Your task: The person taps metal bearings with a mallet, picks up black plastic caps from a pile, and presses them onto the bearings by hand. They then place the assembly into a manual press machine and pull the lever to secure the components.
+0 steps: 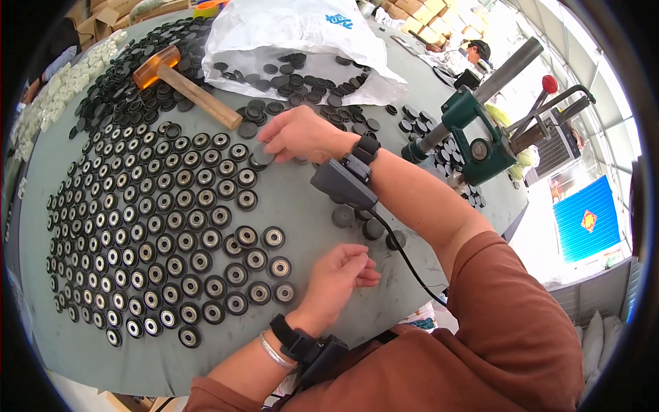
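My right hand (296,134) reaches over the table, thumb and fingers pinched on a dark round cap (263,154) at the edge of the rows of wheels. These black wheels (185,180) lie flat in many rows, most with a shiny metal bearing in the middle. Nearer to me, my left hand (338,278) hovers with its fingers curled in against the thumb; whatever it may hold is hidden. Several loose round caps (374,229) sit between it and my right forearm. Close to the left hand is a wheel (284,292) at the end of a row.
Beyond the wheels, a mallet (185,89) with an amber head rests beside heaped black caps (123,86). A white bag (295,34) spills more caps. A green hand press (477,141) with a red knob stands at right. A person (473,55) sits at the far side.
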### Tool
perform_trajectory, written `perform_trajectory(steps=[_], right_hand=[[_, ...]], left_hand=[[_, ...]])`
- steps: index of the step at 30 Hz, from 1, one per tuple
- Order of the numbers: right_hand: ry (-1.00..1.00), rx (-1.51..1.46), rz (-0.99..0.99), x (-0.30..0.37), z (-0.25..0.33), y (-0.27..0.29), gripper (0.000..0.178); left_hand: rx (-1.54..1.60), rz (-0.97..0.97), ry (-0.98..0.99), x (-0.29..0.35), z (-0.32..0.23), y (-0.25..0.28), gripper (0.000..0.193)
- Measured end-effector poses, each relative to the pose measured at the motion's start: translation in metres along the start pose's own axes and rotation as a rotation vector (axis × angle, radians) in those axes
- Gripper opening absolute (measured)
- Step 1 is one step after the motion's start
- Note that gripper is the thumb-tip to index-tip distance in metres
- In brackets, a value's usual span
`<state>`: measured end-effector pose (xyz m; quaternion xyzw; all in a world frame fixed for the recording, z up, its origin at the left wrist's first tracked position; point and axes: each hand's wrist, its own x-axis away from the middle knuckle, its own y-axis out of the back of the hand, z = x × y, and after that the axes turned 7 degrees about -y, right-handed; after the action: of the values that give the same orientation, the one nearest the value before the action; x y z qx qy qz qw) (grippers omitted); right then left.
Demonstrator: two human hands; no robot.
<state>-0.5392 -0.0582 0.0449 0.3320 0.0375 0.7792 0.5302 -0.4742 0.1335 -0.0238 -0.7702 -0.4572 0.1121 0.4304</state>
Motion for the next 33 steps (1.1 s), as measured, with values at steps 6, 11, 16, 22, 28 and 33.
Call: perform_trajectory(steps=[6,11,16,22,28,33], right_hand=[[0.009,-0.031,0.016,-0.022,-0.008,-0.008,0.02],[0.012,0.071,0.018,-0.018,-0.005,-0.008,0.019],[0.014,0.108,0.052,-0.018,-0.008,-0.006,0.022],[1.114,1.071,-0.35,-0.017,-0.039,-0.014,0.017],[0.953,1.094,-0.373,-0.001,-0.046,-0.026,0.012],[0.907,1.223,-0.389,0.006,-0.044,-0.023,0.014]], left_hand=[[0.0,0.003,0.004,-0.002,0.0,0.0,0.022],[-0.013,0.0,0.01,-0.001,-0.002,-0.001,0.022],[-0.024,-0.019,0.011,0.002,-0.002,-0.002,0.022],[-0.059,-0.005,0.018,-0.002,-0.001,-0.004,0.022],[-0.327,0.16,-0.048,0.004,-0.003,-0.011,0.018],[-0.523,0.346,0.001,0.017,-0.003,-0.016,0.017]])
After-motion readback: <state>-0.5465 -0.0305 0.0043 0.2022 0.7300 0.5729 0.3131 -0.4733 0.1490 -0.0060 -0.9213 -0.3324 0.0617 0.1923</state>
